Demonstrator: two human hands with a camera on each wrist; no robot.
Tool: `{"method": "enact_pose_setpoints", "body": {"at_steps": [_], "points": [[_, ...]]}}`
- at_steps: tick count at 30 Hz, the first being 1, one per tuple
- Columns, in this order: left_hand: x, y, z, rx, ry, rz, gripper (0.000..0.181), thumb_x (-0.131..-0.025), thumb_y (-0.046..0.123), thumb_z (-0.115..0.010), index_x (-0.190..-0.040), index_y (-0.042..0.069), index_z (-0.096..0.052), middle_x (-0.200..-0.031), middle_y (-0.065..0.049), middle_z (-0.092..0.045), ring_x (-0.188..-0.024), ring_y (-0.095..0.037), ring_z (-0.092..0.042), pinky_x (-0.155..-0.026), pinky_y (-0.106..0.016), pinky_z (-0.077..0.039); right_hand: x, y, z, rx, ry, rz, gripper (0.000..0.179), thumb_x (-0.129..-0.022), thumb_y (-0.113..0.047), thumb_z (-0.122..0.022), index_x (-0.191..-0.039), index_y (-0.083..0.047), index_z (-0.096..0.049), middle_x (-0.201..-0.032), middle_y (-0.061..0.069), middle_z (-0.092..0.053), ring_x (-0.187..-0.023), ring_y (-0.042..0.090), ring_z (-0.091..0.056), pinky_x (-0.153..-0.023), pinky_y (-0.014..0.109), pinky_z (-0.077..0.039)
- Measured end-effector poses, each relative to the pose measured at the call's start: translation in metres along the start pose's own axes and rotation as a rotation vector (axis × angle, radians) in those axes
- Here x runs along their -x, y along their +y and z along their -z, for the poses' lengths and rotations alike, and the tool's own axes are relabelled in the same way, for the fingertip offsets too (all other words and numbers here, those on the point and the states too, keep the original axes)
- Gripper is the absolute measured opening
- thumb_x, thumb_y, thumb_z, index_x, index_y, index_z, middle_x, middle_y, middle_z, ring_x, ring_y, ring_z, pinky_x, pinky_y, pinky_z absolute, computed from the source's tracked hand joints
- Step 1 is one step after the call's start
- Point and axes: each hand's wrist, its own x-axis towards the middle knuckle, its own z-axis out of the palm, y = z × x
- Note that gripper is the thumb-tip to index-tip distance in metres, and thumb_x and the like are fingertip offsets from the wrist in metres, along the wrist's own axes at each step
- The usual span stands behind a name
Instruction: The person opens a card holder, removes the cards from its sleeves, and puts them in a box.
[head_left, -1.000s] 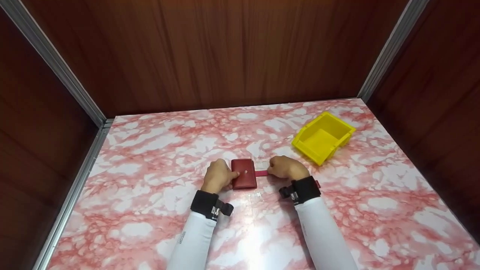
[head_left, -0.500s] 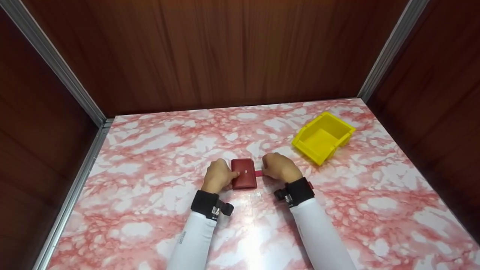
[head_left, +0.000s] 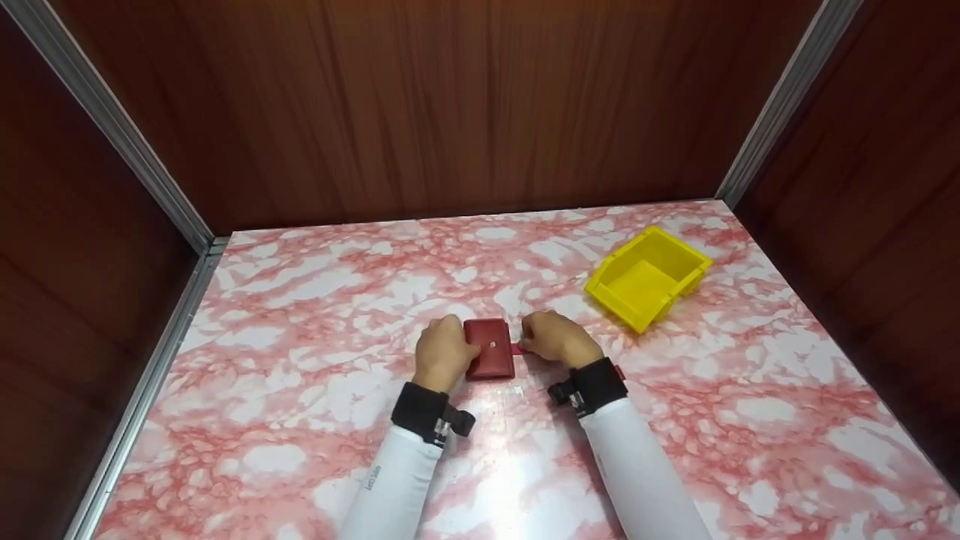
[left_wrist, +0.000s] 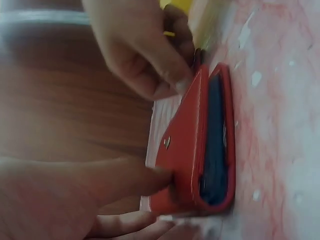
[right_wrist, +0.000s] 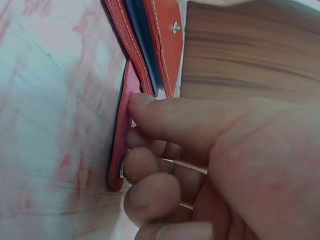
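Dark wood-look walls [head_left: 450, 112], pinkish marbled tabletop [head_left: 300, 420], yellow bin [head_left: 643, 289] toward its far right corner. Left hand [head_left: 440, 351] grips the red wallet [head_left: 491, 354], about midway between the side edges; right hand [head_left: 553, 336] touches its strap [right_wrist: 118, 147], fingers [right_wrist: 152, 194] bunched, can't tell if pinching.

R grip [head_left: 556, 337] nearer wallet [head_left: 490, 361]

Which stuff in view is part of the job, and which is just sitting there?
In the job:
- red wallet, left hand with thumb on its front
- pinkish-red strap, right hand with thumb on it

Just there, probably:
- yellow bin, off to the right, touched by neither hand
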Motion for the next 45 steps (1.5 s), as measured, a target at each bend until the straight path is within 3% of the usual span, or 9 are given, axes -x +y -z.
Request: {"method": "enact_pose_setpoints", "body": {"at_steps": [4, 8, 14, 21, 29, 35, 40, 45], "points": [[0.023, 0.035, 0.006, -0.130, 0.138, -0.093, 0.038, -0.086, 0.027, -0.091, -0.102, -0.003, -0.075, -0.099, -0.018, -0.076, -0.094, -0.040, -0.076, -0.079, -0.057, -0.067, 0.000, -0.004, -0.001, 0.024, 0.032, -0.015, 0.012, -0.098, -0.015, -0.074, -0.094, -0.004, -0.073, -0.086, 0.009, -0.070, -0.075, 0.020, -0.059, -0.068, 0.031, -0.049], [0.039, 0.056, -0.001, -0.239, 0.204, -0.143, 0.053, -0.084, 0.037, -0.095, -0.109, -0.006, -0.077, -0.103, -0.020, -0.073, -0.096, -0.039, -0.073, -0.078, -0.051, -0.069, -0.001, -0.007, -0.001, 0.043, 0.069, -0.028, 0.011, -0.095, -0.013, -0.075, -0.091, -0.003, -0.073, -0.087, 0.011, -0.072, -0.074, 0.022, -0.060, -0.067, 0.034, -0.051], [0.047, 0.064, -0.013, -0.351, 0.265, -0.124, 0.066, -0.078, 0.040, -0.098, -0.115, -0.010, -0.075, -0.104, -0.019, -0.070, -0.095, -0.035, -0.070, -0.077, -0.044, -0.071, -0.001, -0.009, -0.002, 0.042, 0.071, -0.033, 0.013, -0.094, -0.014, -0.075, -0.088, -0.004, -0.072, -0.083, 0.010, -0.071, -0.072, 0.022, -0.059, -0.064, 0.033, -0.048], [0.048, 0.066, -0.016, -0.386, 0.337, -0.154, 0.048, -0.079, 0.034, -0.094, -0.100, -0.007, -0.080, -0.095, -0.020, -0.072, -0.084, -0.035, -0.072, -0.072, -0.042, -0.069, -0.002, -0.009, -0.001, 0.054, 0.061, -0.013, 0.014, -0.095, -0.015, -0.074, -0.088, -0.003, -0.071, -0.082, 0.008, -0.067, -0.073, 0.022, -0.057, -0.067, 0.035, -0.050], [0.047, 0.065, -0.007, -0.274, 0.287, -0.140, 0.038, -0.079, 0.030, -0.092, -0.094, -0.003, -0.081, -0.094, -0.024, -0.076, -0.083, -0.041, -0.076, -0.073, -0.049, -0.068, -0.002, -0.009, -0.002, 0.061, 0.047, -0.017, 0.012, -0.096, -0.013, -0.073, -0.090, -0.002, -0.072, -0.088, 0.013, -0.072, -0.077, 0.024, -0.059, -0.075, 0.042, -0.056], [0.045, 0.063, 0.005, -0.151, 0.213, -0.141, 0.030, -0.080, 0.026, -0.087, -0.088, -0.002, -0.080, -0.091, -0.023, -0.079, -0.082, -0.044, -0.079, -0.073, -0.053, -0.068, -0.002, -0.007, -0.004, 0.059, 0.041, -0.011, 0.011, -0.095, -0.013, -0.074, -0.091, -0.002, -0.072, -0.088, 0.012, -0.071, -0.077, 0.023, -0.059, -0.074, 0.040, -0.055], [0.038, 0.059, 0.022, -0.015, 0.128, -0.078, 0.021, -0.086, 0.021, -0.076, -0.074, 0.004, -0.073, -0.083, -0.020, -0.079, -0.076, -0.039, -0.079, -0.069, -0.053, -0.067, 0.001, -0.007, -0.003, 0.050, 0.041, -0.011, 0.012, -0.097, -0.014, -0.074, -0.094, -0.002, -0.072, -0.090, 0.012, -0.071, -0.077, 0.023, -0.059, -0.074, 0.038, -0.054], [0.031, 0.050, 0.042, 0.081, 0.051, 0.017, 0.032, -0.089, 0.018, -0.068, -0.060, 0.016, -0.053, -0.070, -0.010, -0.070, -0.063, -0.025, -0.065, -0.060, -0.044, -0.060, 0.003, -0.006, -0.002, 0.046, 0.042, -0.003, 0.014, -0.099, -0.016, -0.074, -0.095, -0.003, -0.072, -0.092, 0.014, -0.073, -0.077, 0.022, -0.061, -0.073, 0.036, -0.055]]}}
